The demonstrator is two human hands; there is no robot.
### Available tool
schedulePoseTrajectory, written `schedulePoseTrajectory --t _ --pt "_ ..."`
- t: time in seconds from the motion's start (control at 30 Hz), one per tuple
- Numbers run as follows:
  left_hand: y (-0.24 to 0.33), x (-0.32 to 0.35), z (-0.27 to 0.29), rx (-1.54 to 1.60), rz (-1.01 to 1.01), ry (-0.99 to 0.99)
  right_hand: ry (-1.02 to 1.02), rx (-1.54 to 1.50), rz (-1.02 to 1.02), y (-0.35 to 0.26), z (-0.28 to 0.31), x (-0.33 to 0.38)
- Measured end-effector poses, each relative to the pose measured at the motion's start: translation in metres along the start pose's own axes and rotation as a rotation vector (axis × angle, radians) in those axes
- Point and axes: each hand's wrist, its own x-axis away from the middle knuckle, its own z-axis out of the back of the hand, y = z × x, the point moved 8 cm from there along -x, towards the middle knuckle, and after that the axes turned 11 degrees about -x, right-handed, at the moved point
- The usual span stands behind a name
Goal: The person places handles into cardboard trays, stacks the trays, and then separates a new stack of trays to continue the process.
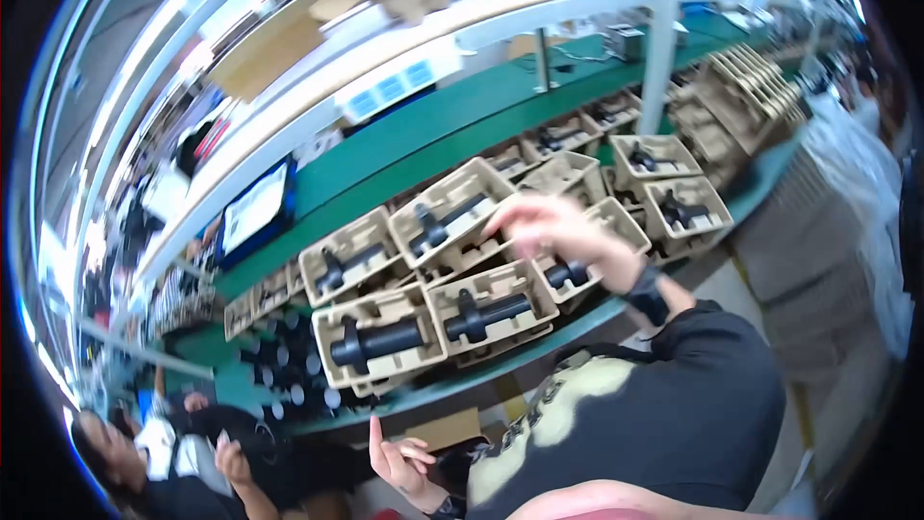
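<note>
My right hand [551, 227] is raised over the moulded tan trays, its fingers bent and smeared by motion, so whether they hold anything is unclear. Just left of it lies a tray [486, 178] with a black tube-shaped part [433, 229] in its hollow. Nearer to me, a front tray [438, 351] and the one beside it hold similar black parts [375, 342], each with a thicker collar. Low in the view, my left hand [399, 462] is off the bench edge, index finger stretched out and the others loosely bent, with nothing visible in it.
Stacked tan trays [741, 87] stand at the right end of the green bench [385, 159]. Several black cylinders [279, 356] are grouped at the left, near a co-worker [192, 462]. A metal post [660, 39] rises behind the trays. A clear plastic sheet [857, 164] hangs at right.
</note>
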Motion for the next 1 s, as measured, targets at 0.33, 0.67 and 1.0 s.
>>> schedulePoseTrajectory --t 0.33,0.67,1.0 --pt "0.02 -0.051 -0.208 0.08 -0.198 -0.585 0.71 0.762 0.402 -0.243 0.257 0.174" --pt "-0.019 -0.038 -0.325 0.265 -0.103 -0.663 0.943 1.322 0.457 -0.374 0.545 0.15" --pt "-0.018 -0.027 -0.376 0.124 -0.165 -0.515 0.707 1.53 0.068 -0.421 0.731 0.126"
